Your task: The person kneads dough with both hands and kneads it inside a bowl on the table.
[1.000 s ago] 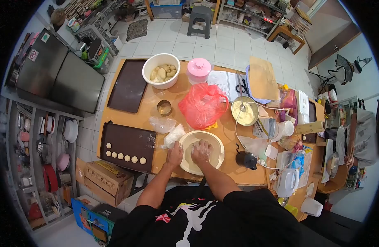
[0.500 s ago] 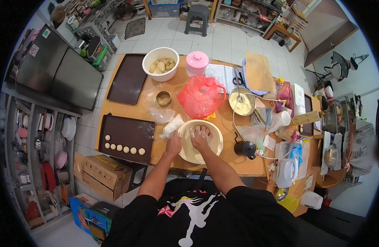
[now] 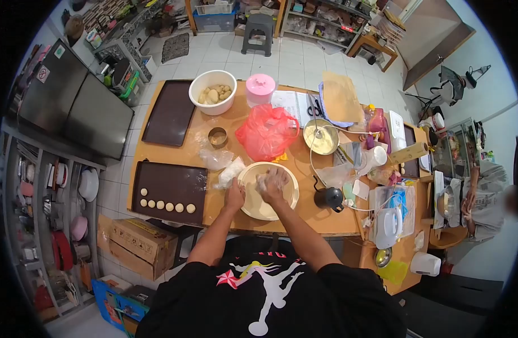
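Mixing bowl [image 3: 256, 204]: stands at the centre of the frame, near the table's [image 3: 309, 219] front edge. From where I stand, the layout reads left to right as follows. Dark tray [image 3: 183, 176], left of the frame: carries pale dough balls [image 3: 160, 205], one above a row of six. White tub [image 3: 213, 109], upper centre-left: holds pale, rounded lumps. Metal ring [image 3: 218, 145]: below the tub in the frame. White packet [image 3: 231, 172]: just beside the bowl's left rim. Left hand [image 3: 234, 195]: at that rim; I cannot tell whether its fingers pinch it. Red plastic bag [image 3: 265, 135]: directly above the bowl in the frame. Right hand [image 3: 273, 186]: over the bowl's interior, fingers spread and whitened; contact with the bottom cannot be determined. Metal bowl [image 3: 327, 152], right of centre: contains a pale yellow mass. Black jug [image 3: 328, 199]: lower, right of the mixing bowl.
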Available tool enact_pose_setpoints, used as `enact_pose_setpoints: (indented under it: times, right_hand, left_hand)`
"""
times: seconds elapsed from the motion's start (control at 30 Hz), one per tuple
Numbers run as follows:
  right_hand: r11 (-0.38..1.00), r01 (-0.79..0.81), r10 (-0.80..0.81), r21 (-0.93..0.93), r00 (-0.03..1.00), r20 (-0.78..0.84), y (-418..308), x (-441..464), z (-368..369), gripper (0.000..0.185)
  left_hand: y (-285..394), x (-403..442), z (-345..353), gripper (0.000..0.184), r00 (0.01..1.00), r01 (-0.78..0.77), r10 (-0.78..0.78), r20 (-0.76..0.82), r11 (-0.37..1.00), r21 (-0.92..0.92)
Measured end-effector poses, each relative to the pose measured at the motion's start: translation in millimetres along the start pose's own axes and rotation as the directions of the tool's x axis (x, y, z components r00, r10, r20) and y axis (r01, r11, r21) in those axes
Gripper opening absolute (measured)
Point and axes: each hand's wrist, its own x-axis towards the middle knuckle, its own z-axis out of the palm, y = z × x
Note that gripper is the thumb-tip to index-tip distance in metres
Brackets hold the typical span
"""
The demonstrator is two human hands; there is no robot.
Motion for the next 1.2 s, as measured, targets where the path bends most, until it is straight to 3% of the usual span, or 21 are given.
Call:
enact_pose_setpoints:
  times: [0.07, 0.37, 0.47, 0.57, 0.67, 0.87, 1.07, 1.17, 1.2]
  right_hand:
    - [0.988, 0.146, -0.149, -0.044, 0.988, -0.051, 10, -24, 5, 0.031]
    - [0.955, 0.285, -0.298, 0.087, 0.925, 0.234, 28, -55, -31, 0.023]
    - [0.983, 0.162, -0.083, -0.089, 0.817, 0.571, 19, -69, -29, 0.021]
    - [0.991, -0.016, 0.098, -0.132, 0.756, 0.647, 22, -76, -8, 0.025]
    - [0.982, -0.066, 0.178, -0.178, 0.645, 0.744, 22, -63, 6, 0.028]
    - [0.951, -0.184, 0.310, -0.249, 0.559, 0.769, 0, -31, 1, 0.037]
    - [0.923, -0.310, 0.379, -0.228, 0.633, 0.676, 7, -32, 17, 0.040]
    - [0.948, -0.249, 0.308, -0.197, 0.579, 0.755, 29, -27, 38, 0.040]
    - [0.876, -0.479, 0.293, -0.051, 0.446, 0.845, 36, -29, 37, 0.038]
  left_hand:
    - [3, 0, 0, 0.030, 0.998, 0.051, -0.050, 0.028, 0.999, -0.014]
    - [5, 0, 0, 0.027, 1.000, -0.003, 0.003, -0.027, 1.000, -0.011]
    - [5, 1, -2, 0.027, 1.000, -0.013, 0.012, -0.017, 0.999, -0.033]
    - [4, 1, -3, 0.028, 1.000, -0.012, 0.013, 0.021, 0.999, -0.047]
    - [2, 1, -3, 0.030, 0.999, -0.025, 0.027, 0.036, 0.999, -0.048]
    - [3, 3, -9, 0.032, 0.997, -0.030, 0.029, 0.071, 0.999, 0.023]
    - [4, 3, -10, 0.032, 0.997, -0.066, 0.066, 0.044, 0.998, -0.012]
    - [4, 3, -7, 0.028, 0.998, -0.033, 0.033, 0.053, 0.999, -0.013]
    - [2, 2, -6, 0.026, 0.998, -0.008, 0.009, 0.064, 1.000, -0.012]
